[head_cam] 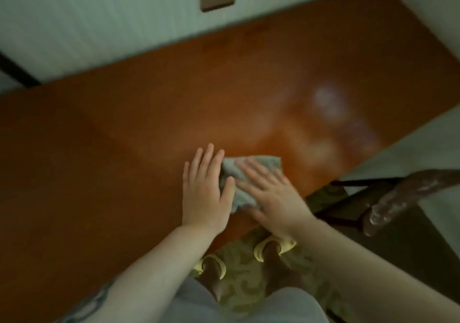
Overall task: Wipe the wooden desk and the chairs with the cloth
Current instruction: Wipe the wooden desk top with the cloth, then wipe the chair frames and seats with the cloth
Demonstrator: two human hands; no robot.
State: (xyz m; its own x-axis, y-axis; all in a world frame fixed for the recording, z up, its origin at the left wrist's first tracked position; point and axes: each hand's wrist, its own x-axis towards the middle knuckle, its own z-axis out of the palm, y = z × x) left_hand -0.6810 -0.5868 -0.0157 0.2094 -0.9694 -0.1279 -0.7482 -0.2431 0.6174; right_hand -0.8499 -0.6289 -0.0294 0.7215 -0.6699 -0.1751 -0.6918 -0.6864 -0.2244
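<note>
Left hand point(202, 193) and right hand point(271, 198), both flat, press one cloth point(234, 173) on one desk point(124, 136).

The crumpled grey-green cloth point(245, 182) is lying on the reddish-brown wooden desk point(124, 148) near its front edge, between the left hand point(205, 193) and the right hand point(271, 198), which seems to be resting on it. The dark carved wooden chair point(408, 193) is standing to the right of the desk.
</note>
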